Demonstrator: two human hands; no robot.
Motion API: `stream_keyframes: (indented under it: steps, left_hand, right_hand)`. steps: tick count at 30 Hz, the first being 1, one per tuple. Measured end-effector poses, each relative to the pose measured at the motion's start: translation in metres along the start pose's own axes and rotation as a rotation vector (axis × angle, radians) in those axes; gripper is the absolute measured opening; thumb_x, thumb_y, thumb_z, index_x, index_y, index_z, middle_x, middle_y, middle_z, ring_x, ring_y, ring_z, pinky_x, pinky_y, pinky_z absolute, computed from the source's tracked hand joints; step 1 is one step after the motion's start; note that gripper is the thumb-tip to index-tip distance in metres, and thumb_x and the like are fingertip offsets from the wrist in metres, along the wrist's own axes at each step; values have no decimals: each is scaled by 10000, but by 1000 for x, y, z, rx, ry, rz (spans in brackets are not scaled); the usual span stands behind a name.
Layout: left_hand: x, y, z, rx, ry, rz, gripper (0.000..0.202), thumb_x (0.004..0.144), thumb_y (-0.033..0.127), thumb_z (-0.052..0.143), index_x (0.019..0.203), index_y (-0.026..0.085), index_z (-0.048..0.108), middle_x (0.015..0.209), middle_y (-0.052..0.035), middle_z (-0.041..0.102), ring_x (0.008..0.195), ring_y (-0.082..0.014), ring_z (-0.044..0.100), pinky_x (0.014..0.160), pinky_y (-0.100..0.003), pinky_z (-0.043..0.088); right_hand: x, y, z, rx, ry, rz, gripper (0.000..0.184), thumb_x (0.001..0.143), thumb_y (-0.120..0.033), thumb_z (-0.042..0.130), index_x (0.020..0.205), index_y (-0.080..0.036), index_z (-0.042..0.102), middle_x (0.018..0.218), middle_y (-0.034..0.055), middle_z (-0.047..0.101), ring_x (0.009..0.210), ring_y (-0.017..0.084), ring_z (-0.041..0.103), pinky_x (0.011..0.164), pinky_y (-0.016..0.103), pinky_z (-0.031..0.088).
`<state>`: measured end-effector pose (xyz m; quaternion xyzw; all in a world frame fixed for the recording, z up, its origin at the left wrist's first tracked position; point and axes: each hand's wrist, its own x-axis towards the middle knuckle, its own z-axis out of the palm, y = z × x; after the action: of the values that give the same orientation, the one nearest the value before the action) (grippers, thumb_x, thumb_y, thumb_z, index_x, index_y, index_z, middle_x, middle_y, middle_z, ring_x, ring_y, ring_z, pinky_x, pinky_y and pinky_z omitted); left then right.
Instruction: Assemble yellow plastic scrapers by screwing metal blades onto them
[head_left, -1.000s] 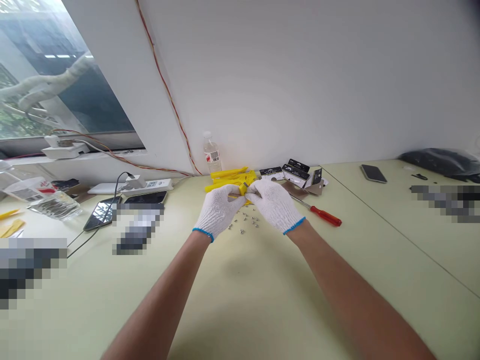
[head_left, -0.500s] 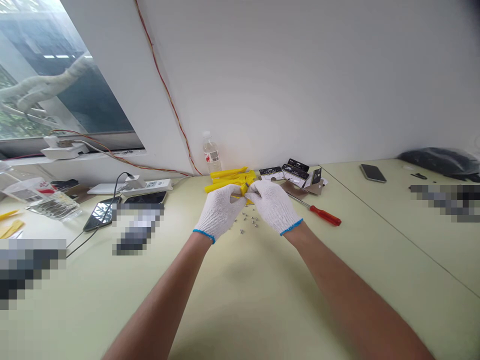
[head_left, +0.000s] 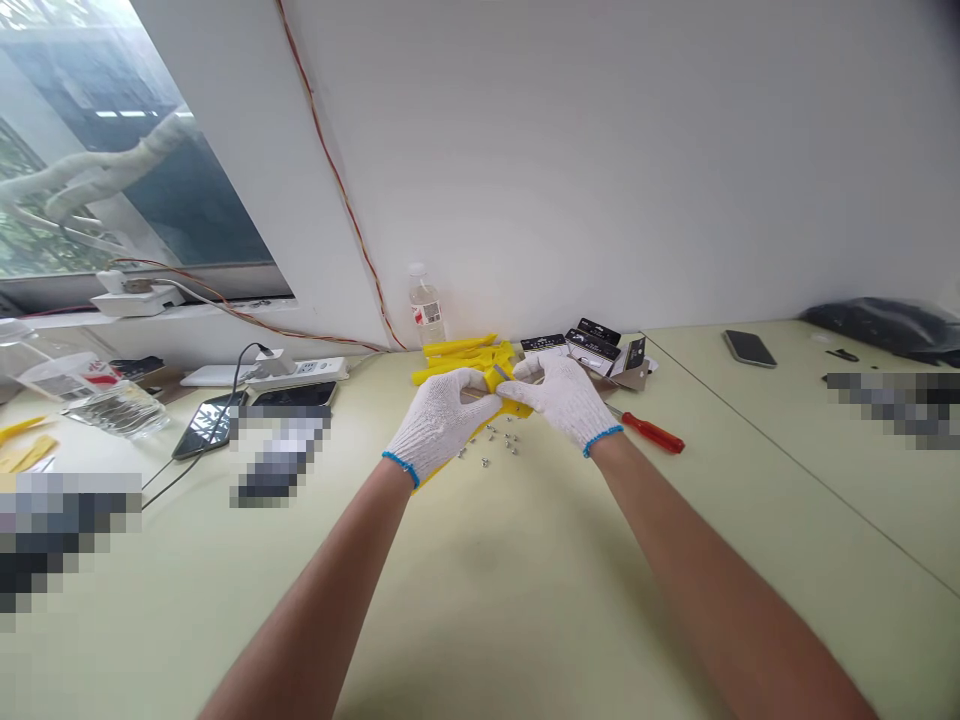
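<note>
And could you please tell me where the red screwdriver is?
In the head view, the red screwdriver lies on the table, handle just right of the right hand, nearer the camera than the black cards.

The gloved right hand (head_left: pixel 566 400) has shifted slightly rightward and turned, its fingers spread wider. More of the yellow piece (head_left: pixel 492 378) shows now, including a thin edge running below the gloved left hand (head_left: pixel 442 412).

No words legible. Upright bottle (head_left: pixel 427 312) by wall: white label, red mark, dark patch, possibly printed code. Left-edge bottle (head_left: pixel 82 385): red print on label, unreadable. Black cards (head_left: pixel 592 346): white lettering, too small.
</note>
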<state>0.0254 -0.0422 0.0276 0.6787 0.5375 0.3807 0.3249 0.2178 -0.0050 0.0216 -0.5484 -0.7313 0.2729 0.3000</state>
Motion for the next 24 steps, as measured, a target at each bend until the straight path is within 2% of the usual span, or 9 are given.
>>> stream_keyframes:
  steps: [5,8,12,16,18,20,22,24]
  left_hand:
    - [-2,1,-3,-15,-72,-38,302,880,473,638,944,201,753,895,-37,756,773,-195,664,600,-272,482]
    - [-1,1,-6,-32,-116,-48,325,895,504,622,898,202,741,834,-23,728,705,-174,636,578,-264,465]
    - [0,-3,-8,-90,-149,-62,306,903,484,618,814,200,691,769,0,678,647,-139,576,552,-244,422]
    - [1,-8,-7,-118,-161,-100,319,905,501,612,820,199,668,755,-3,663,635,-140,568,535,-245,395]
    - [1,-10,-8,-141,-156,-124,334,898,522,615,807,202,646,729,-2,645,626,-144,581,540,-250,410]
    - [1,-11,-10,-144,-130,-139,351,880,536,628,767,204,615,688,4,613,587,-136,562,529,-250,405]
    - [2,-14,-14,-115,-82,-145,358,858,539,644,734,207,602,650,12,582,533,-119,508,502,-246,372]
    - [3,-17,-20,-95,-30,-159,356,841,542,655,724,210,606,624,15,573,500,-113,476,478,-245,341]
  right_hand:
    - [-3,1,-8,59,-124,19,439,1061,-418,570,1327,-69,599,1219,136,574,1114,157,589,996,329,552]
    - [-6,-1,-13,83,-165,27,432,1065,-423,564,1303,-64,603,1169,126,586,1057,140,599,949,299,566]
    - [-9,-4,-15,82,-162,11,429,1047,-439,594,1235,-55,629,1027,111,614,881,98,598,789,209,550]
    - [-9,-9,-16,40,-122,5,411,987,-460,648,1117,-73,692,908,99,637,721,85,529,597,179,391]
    - [-8,-10,-22,-28,-68,-7,410,997,-479,597,1064,-91,708,916,84,642,708,82,503,592,201,335]
    - [-10,-6,-35,-144,39,-7,405,1009,-479,543,1052,-117,722,953,74,648,747,88,515,638,215,333]
    - [-14,9,-51,-307,147,47,396,998,-492,539,1059,-150,731,976,71,648,793,108,535,693,227,343]
    - [-23,36,-67,-478,189,158,403,954,-527,587,1058,-166,733,984,86,642,795,136,534,714,244,336]
